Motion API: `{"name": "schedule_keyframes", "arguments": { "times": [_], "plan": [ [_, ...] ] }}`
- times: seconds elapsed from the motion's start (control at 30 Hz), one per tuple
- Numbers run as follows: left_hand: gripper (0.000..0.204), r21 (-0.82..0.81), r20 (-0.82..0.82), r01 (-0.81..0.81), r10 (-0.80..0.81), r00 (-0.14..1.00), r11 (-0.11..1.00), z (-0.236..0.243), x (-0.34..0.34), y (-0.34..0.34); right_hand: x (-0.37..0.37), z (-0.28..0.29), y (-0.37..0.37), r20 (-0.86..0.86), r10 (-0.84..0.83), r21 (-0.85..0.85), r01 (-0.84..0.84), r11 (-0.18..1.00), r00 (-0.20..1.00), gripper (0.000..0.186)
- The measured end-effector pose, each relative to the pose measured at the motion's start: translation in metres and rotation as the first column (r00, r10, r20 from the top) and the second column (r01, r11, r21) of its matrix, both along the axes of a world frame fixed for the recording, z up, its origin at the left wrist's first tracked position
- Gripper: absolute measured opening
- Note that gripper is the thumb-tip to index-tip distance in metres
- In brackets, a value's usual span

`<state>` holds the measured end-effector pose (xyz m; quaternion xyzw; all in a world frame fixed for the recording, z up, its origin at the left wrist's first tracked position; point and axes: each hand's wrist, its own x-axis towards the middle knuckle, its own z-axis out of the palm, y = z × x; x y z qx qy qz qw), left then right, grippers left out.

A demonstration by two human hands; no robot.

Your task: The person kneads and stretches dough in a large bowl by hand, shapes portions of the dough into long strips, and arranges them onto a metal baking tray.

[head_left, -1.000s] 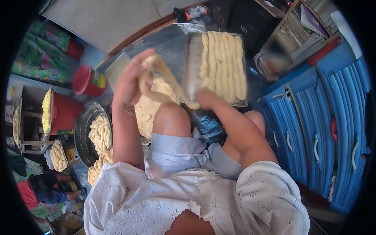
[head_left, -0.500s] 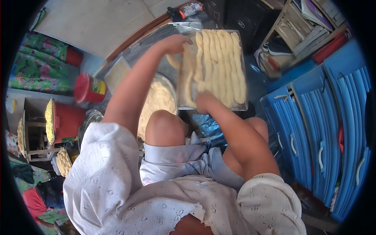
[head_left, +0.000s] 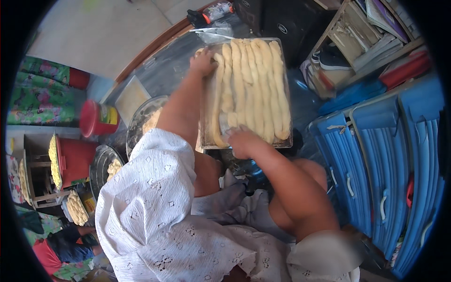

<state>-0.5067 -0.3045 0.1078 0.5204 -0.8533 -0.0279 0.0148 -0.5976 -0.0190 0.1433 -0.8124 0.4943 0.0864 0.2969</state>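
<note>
In the head view I can see both hands over the tray (head_left: 207, 110), a wide flat one with long dough strips (head_left: 268, 89) side by side across most of it. The step in hand, as I judge it, is setting one more down: the leftmost strip (head_left: 217, 98) runs along the tray's left side, bare metal beyond it. The left hand (head_left: 203, 63) is at the tray's far left part, by that strip's far end; I can't tell whether it's pinching dough or only touching it. Well apart from it, the right hand (head_left: 244, 142) is at the tray's near edge, beside the strip's near end, its grip hidden from me. The next move seems to call for a light touch at both ends, straightening the strip without thinning it or shoving its neighbour. Left of the tray, partly behind the person's left arm (head_left: 181, 105), a round basin holds pale dough (head_left: 149, 121); farther left, a dark basin (head_left: 96, 171) holds more dough pieces (head_left: 114, 168). Also left of the tray stands a red bucket (head_left: 94, 118), contents hidden, and, farther out, a red tub (head_left: 77, 157) with crumbly yellow stuff (head_left: 53, 160) at its top, whether inside or on a plate I can't say.
</note>
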Motion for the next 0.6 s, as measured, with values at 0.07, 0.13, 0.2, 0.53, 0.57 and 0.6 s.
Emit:
{"name": "schedule_keyframes", "arguments": {
  "times": [0.07,0.13,0.2,0.53,0.57,0.6],
  "plan": [
    [0.050,0.001,-0.003,0.011,-0.011,1.000,1.000,0.000,0.019,-0.017,0.012,0.018,0.003,0.154,-0.106,-0.029,0.111,0.993,0.982,0.045],
    [0.045,-0.027,0.193,0.018,-0.013,0.981,0.999,0.008,0.013,-0.028,0.014,0.034,0.004,0.127,-0.016,-0.084,0.026,0.996,0.992,0.045],
    [0.041,-0.078,0.235,0.048,-0.029,0.971,0.996,0.011,0.009,-0.039,0.016,0.032,0.007,0.094,0.078,-0.141,-0.064,0.988,0.992,0.045],
    [0.048,0.030,0.316,0.022,-0.030,0.948,0.999,0.014,0.022,-0.076,0.026,0.032,0.008,-0.034,0.033,0.000,-0.033,0.999,0.999,0.053],
    [0.046,0.159,0.011,-0.115,0.115,0.993,0.981,0.009,0.018,-0.071,0.027,0.032,0.007,-0.046,0.034,0.015,-0.034,0.999,0.998,0.055],
    [0.045,0.331,-0.282,-0.170,0.269,0.921,0.928,0.008,-0.009,-0.053,0.018,0.027,0.009,-0.059,0.009,0.029,-0.007,1.000,0.998,0.055]
  ]
}}
